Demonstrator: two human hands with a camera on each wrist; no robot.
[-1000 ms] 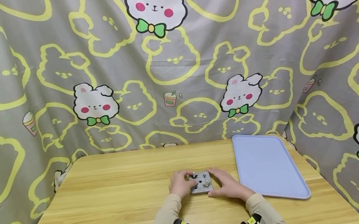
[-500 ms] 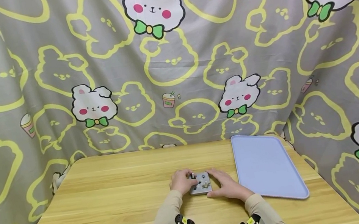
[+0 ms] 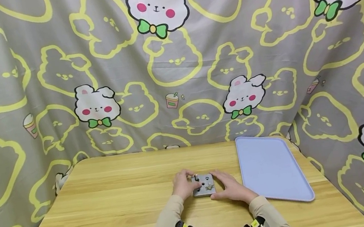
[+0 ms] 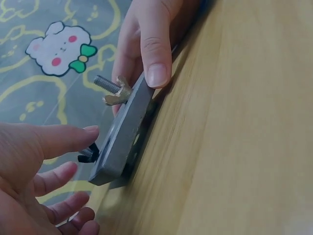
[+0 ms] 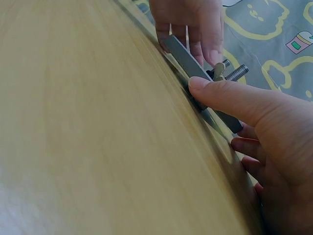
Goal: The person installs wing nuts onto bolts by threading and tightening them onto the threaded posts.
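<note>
A square grey metal block (image 3: 204, 193) with several dark holes lies on the table between my hands. My right hand (image 3: 231, 189) grips it by its edges, with the thumb (image 5: 200, 83) on the near side and fingers behind. At the far left corner, my left hand (image 3: 181, 186) pinches a black wing nut (image 4: 89, 154) on a bolt; the thumb tip hides part of the nut. A brass-coloured wing nut (image 4: 118, 94) sits on another threaded bolt (image 4: 103, 83) near the right hand, and no finger holds that nut.
A pale blue tray (image 3: 274, 170) lies on the right side of the wooden table (image 3: 110, 201), just beyond my right hand. A grey curtain (image 3: 120, 71) with rabbit prints hangs behind the table and at both sides.
My left fingers have shifted slightly around the black wing nut, and the left wrist has moved a little. The block and my right hand stay in place.
</note>
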